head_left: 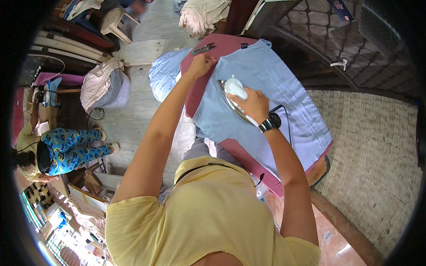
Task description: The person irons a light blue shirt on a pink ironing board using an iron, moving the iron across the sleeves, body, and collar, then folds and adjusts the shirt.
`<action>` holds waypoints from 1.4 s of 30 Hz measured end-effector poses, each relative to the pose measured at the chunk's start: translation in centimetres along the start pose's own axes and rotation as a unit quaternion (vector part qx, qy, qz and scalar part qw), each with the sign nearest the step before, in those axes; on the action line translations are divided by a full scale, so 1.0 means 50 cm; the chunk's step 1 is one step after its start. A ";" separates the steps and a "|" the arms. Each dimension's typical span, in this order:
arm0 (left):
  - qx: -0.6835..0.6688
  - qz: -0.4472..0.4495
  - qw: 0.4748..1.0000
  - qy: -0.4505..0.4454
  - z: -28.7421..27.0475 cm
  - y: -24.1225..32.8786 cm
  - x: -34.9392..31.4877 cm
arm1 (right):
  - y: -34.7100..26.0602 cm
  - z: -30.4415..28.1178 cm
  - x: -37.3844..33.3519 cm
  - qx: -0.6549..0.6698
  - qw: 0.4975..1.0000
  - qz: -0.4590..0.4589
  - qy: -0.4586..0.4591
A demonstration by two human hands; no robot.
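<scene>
L side: co-worker (66,148) in patterned blue trousers. Mid: L hand (202,64), arm stretched far, fingers bent nr lt-blue garment's (266,66) left edge; can't tell if pinching cloth. Dk thread snips (203,48) just beyond on pink-covered counter (193,97). White iron (234,88) flat on garment, handle gripped by R hand (255,106), elbow bent, blk watch (270,122) on wrist. 1 dk label (244,45) at garment's far edge, too small to read. Far right: dk-blue box (340,9) w/ pale lettering.
</scene>
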State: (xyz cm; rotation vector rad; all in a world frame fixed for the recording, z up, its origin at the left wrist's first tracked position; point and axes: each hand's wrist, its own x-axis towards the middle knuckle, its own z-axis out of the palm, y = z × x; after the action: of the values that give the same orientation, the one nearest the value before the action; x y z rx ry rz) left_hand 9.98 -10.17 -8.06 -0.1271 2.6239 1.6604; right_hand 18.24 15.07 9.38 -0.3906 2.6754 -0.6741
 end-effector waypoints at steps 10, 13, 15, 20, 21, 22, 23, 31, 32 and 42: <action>0.003 -0.073 0.989 -0.131 0.004 0.010 0.065 | 0.009 0.090 -0.022 -0.031 0.995 -0.057 0.071; 0.194 0.091 0.960 -0.179 0.015 0.017 0.061 | 0.005 0.080 -0.018 -0.012 0.997 -0.062 0.052; 0.175 0.100 0.972 -0.123 0.019 0.015 0.051 | 0.003 0.079 -0.018 -0.007 0.997 -0.062 0.043; 0.055 0.025 0.992 -0.113 0.014 0.020 0.039 | 0.007 0.080 -0.021 -0.013 0.998 -0.048 0.034; 0.024 0.025 0.992 -0.123 0.014 0.007 0.033 | 0.005 0.082 -0.021 -0.017 0.998 -0.046 0.035; -0.007 0.026 0.991 -0.132 0.011 -0.004 0.029 | 0.004 0.084 -0.022 -0.022 0.998 -0.044 0.035; 0.030 0.043 0.987 -0.149 0.003 -0.014 0.030 | 0.002 0.085 -0.022 -0.026 0.998 -0.042 0.035; 0.097 -0.055 0.981 -0.159 -0.014 0.096 -0.003 | 0.003 0.082 -0.028 -0.023 0.997 -0.037 0.060; 0.090 -0.028 0.980 -0.177 -0.018 0.091 -0.004 | 0.001 0.083 -0.029 -0.021 0.997 -0.037 0.063; -0.030 -0.042 0.983 -0.177 -0.030 0.029 -0.020 | 0.003 0.086 -0.030 -0.011 0.997 -0.044 0.061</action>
State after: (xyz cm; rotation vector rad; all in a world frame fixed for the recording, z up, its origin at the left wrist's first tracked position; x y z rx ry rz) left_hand 10.87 -10.85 -6.03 0.0526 2.2772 1.5662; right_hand 21.26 13.98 6.18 -0.4905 2.7954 -0.7169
